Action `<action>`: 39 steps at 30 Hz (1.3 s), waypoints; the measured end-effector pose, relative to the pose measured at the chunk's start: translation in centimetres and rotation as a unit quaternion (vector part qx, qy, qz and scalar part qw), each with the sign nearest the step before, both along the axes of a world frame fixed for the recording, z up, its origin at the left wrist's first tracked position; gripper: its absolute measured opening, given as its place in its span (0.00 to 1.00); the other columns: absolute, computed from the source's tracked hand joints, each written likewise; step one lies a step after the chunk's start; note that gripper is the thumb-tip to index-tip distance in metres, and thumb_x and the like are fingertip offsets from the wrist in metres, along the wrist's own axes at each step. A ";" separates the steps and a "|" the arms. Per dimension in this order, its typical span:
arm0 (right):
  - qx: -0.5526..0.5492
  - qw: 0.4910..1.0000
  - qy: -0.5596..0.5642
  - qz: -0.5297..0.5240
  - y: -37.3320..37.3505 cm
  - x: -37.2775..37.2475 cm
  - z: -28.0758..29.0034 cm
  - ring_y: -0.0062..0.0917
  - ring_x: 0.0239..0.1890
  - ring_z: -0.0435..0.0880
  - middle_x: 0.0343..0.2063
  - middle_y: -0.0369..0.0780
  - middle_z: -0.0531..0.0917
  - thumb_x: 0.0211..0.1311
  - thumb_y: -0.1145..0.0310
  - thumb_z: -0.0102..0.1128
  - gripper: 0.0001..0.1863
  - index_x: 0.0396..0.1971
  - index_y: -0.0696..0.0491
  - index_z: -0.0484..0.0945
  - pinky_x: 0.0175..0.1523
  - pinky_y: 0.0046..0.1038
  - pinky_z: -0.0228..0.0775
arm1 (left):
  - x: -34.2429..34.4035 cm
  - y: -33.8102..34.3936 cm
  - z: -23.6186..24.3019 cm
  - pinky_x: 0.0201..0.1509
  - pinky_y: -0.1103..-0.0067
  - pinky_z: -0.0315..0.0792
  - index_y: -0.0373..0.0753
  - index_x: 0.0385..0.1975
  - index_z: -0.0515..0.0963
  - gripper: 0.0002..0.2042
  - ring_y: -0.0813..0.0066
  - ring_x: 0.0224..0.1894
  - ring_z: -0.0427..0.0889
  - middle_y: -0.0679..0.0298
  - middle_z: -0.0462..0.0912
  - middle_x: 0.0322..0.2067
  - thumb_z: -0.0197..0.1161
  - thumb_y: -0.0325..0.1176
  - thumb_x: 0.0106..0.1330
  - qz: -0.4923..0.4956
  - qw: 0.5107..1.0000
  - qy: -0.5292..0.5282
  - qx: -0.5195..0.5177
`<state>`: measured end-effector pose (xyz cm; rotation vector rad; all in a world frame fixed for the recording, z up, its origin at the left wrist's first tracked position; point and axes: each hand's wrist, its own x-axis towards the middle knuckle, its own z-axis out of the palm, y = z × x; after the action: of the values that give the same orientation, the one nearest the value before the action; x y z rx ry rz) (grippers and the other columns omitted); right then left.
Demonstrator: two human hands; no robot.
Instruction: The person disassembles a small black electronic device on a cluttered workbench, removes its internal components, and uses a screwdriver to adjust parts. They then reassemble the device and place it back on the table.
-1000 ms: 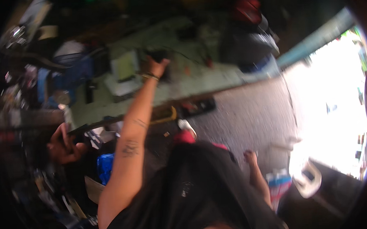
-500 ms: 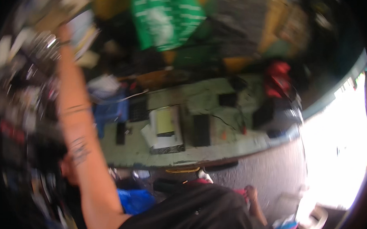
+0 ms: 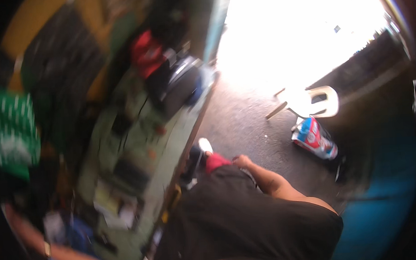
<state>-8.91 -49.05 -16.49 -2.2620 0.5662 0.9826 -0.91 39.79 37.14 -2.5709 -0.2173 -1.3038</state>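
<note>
One left hand (image 3: 23,227) is reaching beside the counter (image 3: 162,182), seemingly unfinished, the right hand (image 3: 241,161) hanging low, both grips indiscernible.

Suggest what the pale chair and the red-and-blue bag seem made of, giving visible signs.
The pale chair: probably smooth moulded plastic, as its rounded, slotted back looks seamless. The red-and-blue bag: perhaps plastic film, given its bright print; sheen blurred.
</note>
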 end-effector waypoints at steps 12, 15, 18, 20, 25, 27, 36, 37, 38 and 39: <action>0.133 0.990 -0.008 -0.051 -0.5 14.4 -2.3 0.23 0.28 0.86 0.38 0.42 0.89 0.65 0.63 0.62 0.22 0.58 0.54 0.82 0.31 0.27 0.76 | 4.0 -22.1 -32.1 0.44 0.62 0.80 0.51 0.57 0.81 0.21 0.53 0.41 0.89 0.59 0.91 0.37 0.59 0.55 0.73 0.115 0.839 0.279 -0.452; 0.156 0.986 0.027 -0.061 -1.7 16.1 -3.1 0.23 0.29 0.86 0.42 0.42 0.89 0.66 0.63 0.62 0.23 0.60 0.53 0.80 0.30 0.26 0.75 | 3.2 -27.8 -34.6 0.53 0.61 0.80 0.42 0.78 0.50 0.46 0.46 0.52 0.86 0.51 0.87 0.52 0.60 0.64 0.69 0.205 0.807 0.336 -0.441; 0.140 0.988 0.066 -0.030 -3.2 17.4 -4.0 0.24 0.31 0.87 0.42 0.44 0.89 0.66 0.61 0.61 0.23 0.60 0.53 0.80 0.31 0.27 0.76 | 3.4 -34.1 -37.9 0.62 0.57 0.75 0.34 0.78 0.47 0.65 0.39 0.62 0.78 0.31 0.72 0.63 0.68 0.76 0.49 0.281 0.765 0.355 -0.457; 0.107 0.989 0.103 0.008 -3.8 18.5 -4.2 0.24 0.32 0.88 0.41 0.45 0.90 0.67 0.60 0.61 0.23 0.59 0.52 0.80 0.32 0.28 0.77 | 4.4 -36.7 -39.9 0.64 0.59 0.75 0.34 0.78 0.46 0.65 0.40 0.63 0.77 0.33 0.73 0.63 0.73 0.71 0.48 0.315 0.819 0.328 -0.350; 0.120 0.965 -0.035 0.229 -1.5 22.2 -1.2 0.42 0.45 0.90 0.41 0.49 0.89 0.64 0.58 0.63 0.16 0.44 0.53 0.87 0.51 0.37 0.81 | 3.9 -35.8 -38.7 0.65 0.62 0.74 0.34 0.76 0.52 0.59 0.51 0.61 0.80 0.44 0.77 0.61 0.81 0.54 0.50 0.251 0.742 0.239 -0.575; 0.139 0.949 -0.051 0.280 1.5 23.6 1.6 0.41 0.46 0.90 0.41 0.48 0.89 0.64 0.59 0.64 0.15 0.44 0.52 0.87 0.51 0.38 0.81 | 2.5 -35.7 -38.0 0.65 0.66 0.73 0.34 0.75 0.57 0.52 0.61 0.59 0.81 0.52 0.78 0.61 0.81 0.45 0.52 0.160 0.673 0.154 -0.705; 0.192 0.857 -0.224 0.422 28.4 24.1 7.5 0.50 0.44 0.86 0.41 0.49 0.87 0.68 0.55 0.60 0.15 0.44 0.51 0.81 0.50 0.50 0.77 | -1.9 -37.5 -40.2 0.72 0.69 0.66 0.39 0.79 0.51 0.54 0.60 0.68 0.72 0.50 0.69 0.70 0.78 0.44 0.55 0.130 0.549 0.035 -0.825; 0.153 0.855 -0.237 0.436 31.1 24.0 7.0 0.51 0.44 0.86 0.40 0.49 0.87 0.68 0.54 0.60 0.16 0.44 0.51 0.81 0.50 0.50 0.77 | -2.0 -37.3 -40.4 0.70 0.70 0.68 0.38 0.79 0.50 0.54 0.61 0.67 0.73 0.50 0.70 0.69 0.77 0.45 0.56 0.123 0.549 0.044 -0.826; 0.128 0.856 -0.243 0.438 33.1 24.0 6.5 0.50 0.45 0.86 0.40 0.49 0.87 0.68 0.54 0.60 0.16 0.44 0.51 0.81 0.50 0.49 0.77 | -2.3 -37.1 -40.4 0.69 0.70 0.69 0.38 0.79 0.50 0.54 0.61 0.67 0.74 0.50 0.70 0.69 0.77 0.45 0.57 0.105 0.539 0.040 -0.835; 0.095 0.861 -0.240 0.439 34.8 24.0 6.1 0.50 0.45 0.86 0.40 0.49 0.88 0.68 0.53 0.61 0.16 0.43 0.51 0.81 0.51 0.48 0.77 | -2.6 -36.8 -40.6 0.68 0.70 0.70 0.38 0.79 0.49 0.53 0.61 0.66 0.74 0.50 0.70 0.69 0.76 0.45 0.57 0.094 0.527 0.033 -0.844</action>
<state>15.12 -14.30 -10.38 -2.4430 -0.8209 0.7349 -3.49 2.96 -3.49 -3.3777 -2.8966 -0.7696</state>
